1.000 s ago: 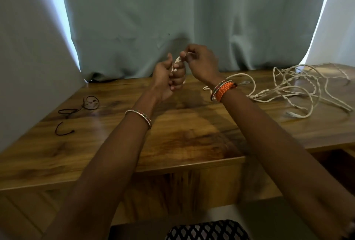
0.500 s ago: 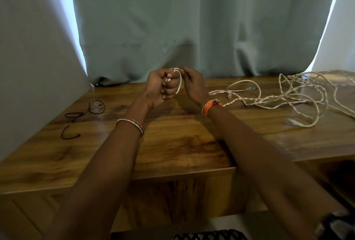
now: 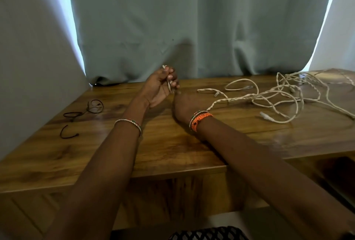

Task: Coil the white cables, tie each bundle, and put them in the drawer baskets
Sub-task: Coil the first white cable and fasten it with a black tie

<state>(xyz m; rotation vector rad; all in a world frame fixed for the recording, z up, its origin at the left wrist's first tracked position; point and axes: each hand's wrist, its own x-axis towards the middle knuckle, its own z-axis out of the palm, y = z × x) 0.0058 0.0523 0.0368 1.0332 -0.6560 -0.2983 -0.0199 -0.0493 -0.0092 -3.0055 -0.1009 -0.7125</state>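
two hands over one wooden counter [image 3: 172,155]. left hand [image 3: 160,86] raised, fingers curled round a short white cable bundle [image 3: 169,84]. right hand [image 3: 185,105] just below at 5 o'clock, back up, fingers hidden; grip state cannot be told. one loose tangle of white cables [image 3: 278,93] at 3 o'clock, count unclear. dark ties [image 3: 84,111] at 9 o'clock, count unclear.

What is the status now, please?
Left hand grips white cable end. Right hand low beside it, grip unclear. Loose cables uncoiled on desk. Nothing blocking.
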